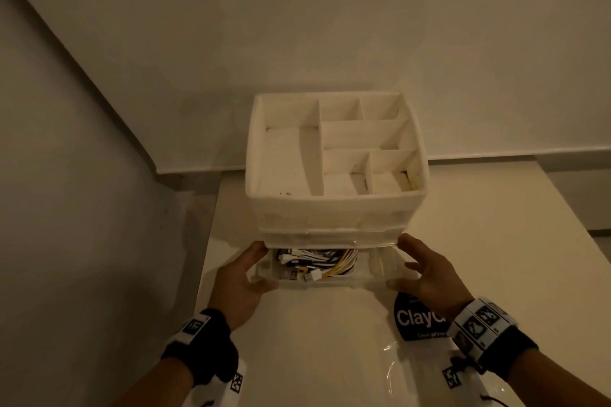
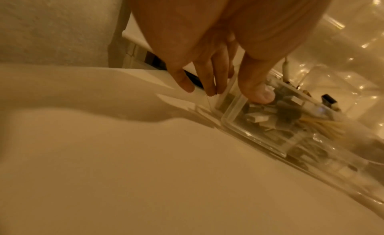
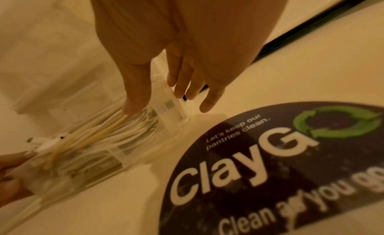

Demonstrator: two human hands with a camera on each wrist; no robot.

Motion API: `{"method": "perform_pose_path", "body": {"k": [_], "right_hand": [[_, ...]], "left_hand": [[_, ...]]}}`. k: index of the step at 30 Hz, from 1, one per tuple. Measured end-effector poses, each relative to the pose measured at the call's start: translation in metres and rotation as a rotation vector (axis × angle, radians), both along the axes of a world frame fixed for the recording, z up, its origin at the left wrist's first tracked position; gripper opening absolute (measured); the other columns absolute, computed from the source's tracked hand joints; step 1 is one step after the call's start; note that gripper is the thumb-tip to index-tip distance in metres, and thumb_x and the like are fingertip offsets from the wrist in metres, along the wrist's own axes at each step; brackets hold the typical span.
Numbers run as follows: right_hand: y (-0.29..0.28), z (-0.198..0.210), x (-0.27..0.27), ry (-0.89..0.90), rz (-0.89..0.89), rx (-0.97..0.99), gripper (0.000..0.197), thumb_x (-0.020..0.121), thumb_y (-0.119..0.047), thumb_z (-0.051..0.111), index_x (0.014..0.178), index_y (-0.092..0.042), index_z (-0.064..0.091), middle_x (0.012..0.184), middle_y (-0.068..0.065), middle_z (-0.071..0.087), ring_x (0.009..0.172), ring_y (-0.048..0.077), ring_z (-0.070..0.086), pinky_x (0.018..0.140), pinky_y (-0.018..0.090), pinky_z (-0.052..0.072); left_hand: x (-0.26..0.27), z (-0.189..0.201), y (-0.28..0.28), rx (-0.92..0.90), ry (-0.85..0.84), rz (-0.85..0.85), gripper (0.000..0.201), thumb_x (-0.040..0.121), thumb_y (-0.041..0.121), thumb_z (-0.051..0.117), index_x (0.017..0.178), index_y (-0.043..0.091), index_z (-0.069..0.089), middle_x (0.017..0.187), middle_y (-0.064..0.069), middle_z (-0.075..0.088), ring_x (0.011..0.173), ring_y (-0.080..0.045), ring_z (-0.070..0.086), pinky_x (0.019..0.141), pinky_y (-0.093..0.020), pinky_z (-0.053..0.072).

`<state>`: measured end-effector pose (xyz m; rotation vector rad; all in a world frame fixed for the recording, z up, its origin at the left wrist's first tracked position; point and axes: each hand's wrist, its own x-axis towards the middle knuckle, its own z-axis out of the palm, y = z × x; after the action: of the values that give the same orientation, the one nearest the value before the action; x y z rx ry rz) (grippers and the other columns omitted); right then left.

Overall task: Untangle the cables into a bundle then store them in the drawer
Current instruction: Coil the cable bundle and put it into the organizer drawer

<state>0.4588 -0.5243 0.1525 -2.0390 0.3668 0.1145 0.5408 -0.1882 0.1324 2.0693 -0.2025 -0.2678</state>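
White and yellow cables bundled inside clear plastic drawer, part-open under white organiser. My left hand pinches left end, thumb inside; right hand nearly flat against right end. Gonna push evenly, thumbs out first.

Head view: we look from high up, forward and down, at the drawer on the table.
Left wrist view: we sit very near our left hand and look along it.
Right wrist view: we sit very near our right hand and look along it.
Shared: all three show the drawer and its cables.
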Motion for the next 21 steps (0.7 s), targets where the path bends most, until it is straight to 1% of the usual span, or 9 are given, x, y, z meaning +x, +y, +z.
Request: {"method": "perform_pose_path", "body": {"k": [3,5,6,9,11,14,17,19,21], "right_hand": [[0.005,-0.009,0.005,-0.016,-0.101,0.042,0.071,0.063,-0.006,0.088,0.113,-0.043,0.053,0.118,-0.019,0.061,0.116,0.006,0.057,0.102,0.037,0.048],[0.006,-0.013,0.008,0.002,-0.125,0.093,0.082,0.063,-0.005,0.088,0.132,-0.031,0.051,0.126,-0.011,0.061,0.121,0.009,0.056,0.103,0.041,0.048],[0.008,-0.014,0.009,0.009,-0.122,0.108,0.090,0.063,-0.006,0.087,0.139,-0.029,0.045,0.130,-0.010,0.058,0.123,0.009,0.054,0.103,0.041,0.048],[0.014,-0.013,0.009,-0.002,-0.085,0.102,0.094,0.067,-0.006,0.085,0.143,-0.031,0.038,0.137,-0.010,0.050,0.127,0.012,0.049,0.102,0.043,0.048],[0.017,-0.012,0.008,-0.003,-0.069,0.122,0.093,0.067,-0.004,0.085,0.141,-0.033,0.036,0.141,-0.007,0.044,0.131,0.015,0.045,0.103,0.044,0.047],[0.020,-0.009,0.013,-0.003,-0.061,0.219,0.092,0.067,-0.002,0.085,0.135,-0.036,0.034,0.145,-0.008,0.040,0.135,0.014,0.038,0.103,0.041,0.044],[0.034,-0.004,0.022,-0.064,-0.159,0.287,0.083,0.068,-0.005,0.084,0.131,-0.033,0.039,0.130,-0.016,0.051,0.123,0.010,0.048,0.098,0.037,0.044],[0.048,-0.005,0.028,-0.069,-0.260,0.261,0.078,0.065,-0.021,0.087,0.128,-0.027,0.042,0.124,-0.010,0.057,0.117,0.015,0.054,0.098,0.042,0.048],[0.057,-0.009,0.031,-0.085,-0.323,0.215,0.084,0.055,-0.039,0.086,0.126,-0.026,0.043,0.125,-0.003,0.058,0.115,0.019,0.056,0.097,0.047,0.050]], "left_hand": [[-0.002,0.001,-0.008,-0.049,0.041,0.088,0.089,0.069,-0.001,0.082,0.137,0.037,0.041,0.124,0.018,0.058,0.121,0.003,0.049,0.094,-0.002,0.037],[-0.001,0.001,-0.007,-0.030,0.070,0.080,0.102,0.068,0.001,0.083,0.147,0.035,0.028,0.124,0.015,0.057,0.121,0.003,0.046,0.086,0.005,0.032],[0.001,0.003,-0.006,-0.011,0.067,0.045,0.105,0.068,0.003,0.084,0.147,0.037,0.024,0.128,0.015,0.055,0.123,0.003,0.044,0.090,0.004,0.032],[0.004,0.007,-0.006,0.070,0.084,-0.060,0.107,0.068,0.012,0.086,0.148,0.038,0.018,0.153,0.008,0.031,0.142,-0.005,0.023,0.113,-0.021,0.024],[0.007,0.010,-0.006,0.068,0.138,-0.136,0.113,0.069,0.017,0.085,0.148,0.040,0.008,0.156,0.012,0.021,0.143,-0.005,0.018,0.112,-0.022,0.022],[0.010,0.019,-0.015,-0.249,0.201,-0.245,0.097,0.074,0.022,0.081,0.148,0.041,0.021,0.147,0.017,0.041,0.134,-0.005,0.039,0.103,-0.028,0.041],[0.010,0.017,-0.035,-0.416,0.215,0.007,0.070,0.079,0.010,0.078,0.138,0.024,0.043,0.131,0.007,0.058,0.123,-0.011,0.053,0.091,-0.024,0.050],[0.013,0.015,-0.049,-0.462,0.238,0.192,0.061,0.074,0.003,0.079,0.125,0.017,0.050,0.120,-0.001,0.063,0.114,-0.018,0.060,0.081,-0.027,0.056],[0.019,0.012,-0.056,-0.458,0.229,0.262,0.056,0.069,0.000,0.082,0.112,0.020,0.051,0.114,-0.003,0.063,0.106,-0.020,0.063,0.078,-0.032,0.057]]}}
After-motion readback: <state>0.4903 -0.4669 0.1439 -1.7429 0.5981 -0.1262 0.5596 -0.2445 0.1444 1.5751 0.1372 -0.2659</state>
